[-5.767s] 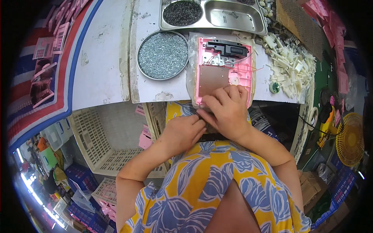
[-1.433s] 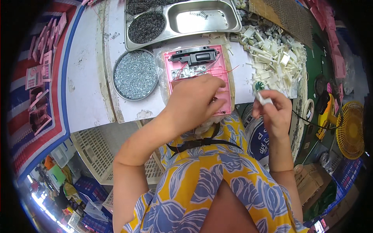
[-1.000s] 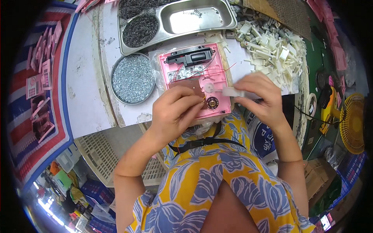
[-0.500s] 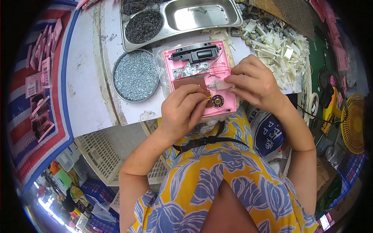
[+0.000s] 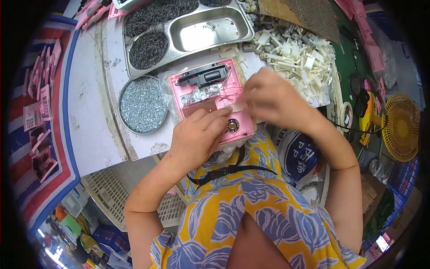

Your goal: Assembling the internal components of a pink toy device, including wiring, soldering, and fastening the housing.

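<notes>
An open pink plastic case point(image 5: 244, 128) lies in front of me. Along its far side is a black plastic mechanism point(image 5: 210, 77), with thin red and green wires below it. A brown board point(image 5: 197, 107) and a small round speaker point(image 5: 232, 125) fill its nearer part. My left hand point(image 5: 199, 133) reaches over the board with fingers close together, their tips pressing on a white plastic piece point(image 5: 238, 107) beside the speaker; its thumb is hidden. At the case's right edge, by that piece, my right hand point(image 5: 275, 99) is bent and smeared by motion; what its fingertips hold is unclear.
A round tin of small metal pins point(image 5: 143, 105) stands left of the case. Beyond is a metal tray point(image 5: 208, 48) with dark springs. White plastic parts point(image 5: 298, 62) are heaped at the far right, near a yellow fan point(image 5: 402, 127). Pink parts point(image 5: 44, 101) lie on striped cloth at left.
My left fingers have shifted from a pinch on a yellow wire end by the speaker to the white piece. My right hand has drawn back slightly from that piece. The whole view has shifted.
</notes>
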{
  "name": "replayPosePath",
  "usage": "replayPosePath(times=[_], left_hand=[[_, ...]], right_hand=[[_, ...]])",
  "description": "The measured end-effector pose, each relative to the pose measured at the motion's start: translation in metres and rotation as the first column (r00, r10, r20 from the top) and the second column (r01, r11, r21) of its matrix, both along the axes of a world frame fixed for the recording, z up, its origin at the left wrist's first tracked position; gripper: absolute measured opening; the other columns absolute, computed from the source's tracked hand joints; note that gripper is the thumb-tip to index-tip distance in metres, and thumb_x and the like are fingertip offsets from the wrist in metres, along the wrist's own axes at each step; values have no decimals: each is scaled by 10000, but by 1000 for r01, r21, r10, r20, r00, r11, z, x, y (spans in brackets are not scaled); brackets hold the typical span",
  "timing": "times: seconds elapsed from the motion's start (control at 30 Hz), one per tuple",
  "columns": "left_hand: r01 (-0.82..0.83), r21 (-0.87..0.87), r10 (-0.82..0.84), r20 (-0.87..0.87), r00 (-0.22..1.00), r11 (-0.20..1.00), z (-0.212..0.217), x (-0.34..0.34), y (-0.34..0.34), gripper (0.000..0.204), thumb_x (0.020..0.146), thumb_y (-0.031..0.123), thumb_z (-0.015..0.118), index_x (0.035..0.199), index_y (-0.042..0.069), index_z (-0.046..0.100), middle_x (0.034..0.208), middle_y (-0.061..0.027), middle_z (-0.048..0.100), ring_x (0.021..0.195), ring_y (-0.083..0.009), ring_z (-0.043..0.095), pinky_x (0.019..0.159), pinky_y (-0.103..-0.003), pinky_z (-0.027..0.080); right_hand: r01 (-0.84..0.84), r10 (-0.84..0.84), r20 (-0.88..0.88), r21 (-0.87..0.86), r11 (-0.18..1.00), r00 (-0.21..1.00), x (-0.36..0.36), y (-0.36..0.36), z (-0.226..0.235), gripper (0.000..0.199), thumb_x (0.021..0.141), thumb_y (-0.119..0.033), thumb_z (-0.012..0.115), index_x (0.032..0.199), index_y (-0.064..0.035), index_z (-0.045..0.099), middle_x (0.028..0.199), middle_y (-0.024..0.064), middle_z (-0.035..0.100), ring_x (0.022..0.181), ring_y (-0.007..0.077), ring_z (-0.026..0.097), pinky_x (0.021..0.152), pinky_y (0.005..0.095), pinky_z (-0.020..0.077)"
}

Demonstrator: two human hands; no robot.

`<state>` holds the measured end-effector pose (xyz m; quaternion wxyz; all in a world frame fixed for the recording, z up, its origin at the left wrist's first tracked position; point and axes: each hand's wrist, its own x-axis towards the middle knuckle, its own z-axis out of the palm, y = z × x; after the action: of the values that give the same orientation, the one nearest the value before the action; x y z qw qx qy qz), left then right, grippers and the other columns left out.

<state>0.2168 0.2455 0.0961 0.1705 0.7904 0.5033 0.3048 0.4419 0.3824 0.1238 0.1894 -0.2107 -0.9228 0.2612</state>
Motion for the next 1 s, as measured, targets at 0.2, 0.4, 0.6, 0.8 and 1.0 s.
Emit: replayPosePath(times=[0.2,0.4,0.6,0.8,1.0], left_hand=[[-39,-34,42,85,995,999,1,4,1,187,833,42,727,986,65,621,1185,-82,731,764,-263,628,661,-355,514],[-49,-42,53,105,993,998,-2,4,-3,190,824,49,735,975,73,624,1206,-76,727,764,-269,622,674,-348,510],[-38,-265,160,456,876,963,17,6,2,160,929,92,700,1074,55,643,1039,-83,734,708,-137,628,619,-284,511],[345,-707,544,700,462,618,50,11,53,252,994,146,675,1164,-39,646,827,-36,700,628,-49,603,554,-217,504],[338,-635,439,747,500,695,50,16,43,241,993,121,658,1179,-32,647,870,-24,694,678,-41,604,596,-206,499]], right_hand=[[274,-444,266,496,824,855,5,62,-7,222,766,-211,791,956,-102,754,998,62,646,995,284,576,859,431,459],[272,-487,258,576,771,834,-14,68,-26,208,757,-239,790,909,-104,748,967,50,664,1033,265,583,882,457,430],[255,-342,48,574,778,938,-6,75,-22,203,772,-234,798,904,-102,718,926,48,656,944,261,583,843,412,434],[165,-13,-350,409,898,937,-13,2,18,367,659,-111,867,996,-80,725,1044,107,657,943,303,607,784,401,493],[94,-291,-461,-403,910,839,10,-31,21,396,730,-21,831,1104,-48,703,1114,112,659,1008,267,647,821,383,533]])
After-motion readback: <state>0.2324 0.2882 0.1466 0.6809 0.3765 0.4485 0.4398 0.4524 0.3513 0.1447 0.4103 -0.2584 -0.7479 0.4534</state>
